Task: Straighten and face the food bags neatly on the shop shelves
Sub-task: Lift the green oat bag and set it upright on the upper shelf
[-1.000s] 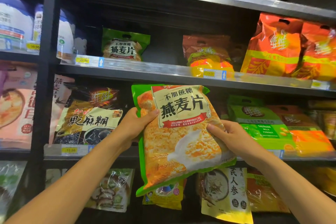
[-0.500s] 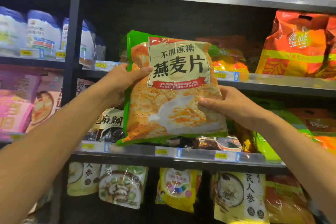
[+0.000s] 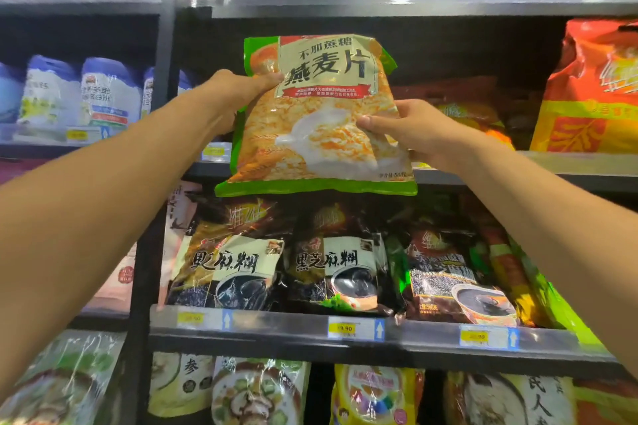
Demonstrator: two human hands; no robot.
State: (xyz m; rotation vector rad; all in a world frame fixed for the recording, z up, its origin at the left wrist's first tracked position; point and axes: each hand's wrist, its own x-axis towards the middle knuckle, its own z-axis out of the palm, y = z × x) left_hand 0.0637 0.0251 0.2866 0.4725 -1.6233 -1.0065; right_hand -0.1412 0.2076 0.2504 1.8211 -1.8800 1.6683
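Green-edged oat bag (image 3: 321, 121) upright between hands: left hand (image 3: 238, 93) grips upper-left edge, right hand (image 3: 411, 129) lower-right.

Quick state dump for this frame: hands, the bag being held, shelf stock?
Left hand: gripping the oat bag's upper left edge.
Right hand: gripping the bag's right side, thumb on the front.
Oat bag: held in the air, upright, label facing out, in front of the upper shelf.
Black sesame bags: upright on the middle shelf, facing out, leaning slightly.
Orange bag: standing on the upper shelf, right.
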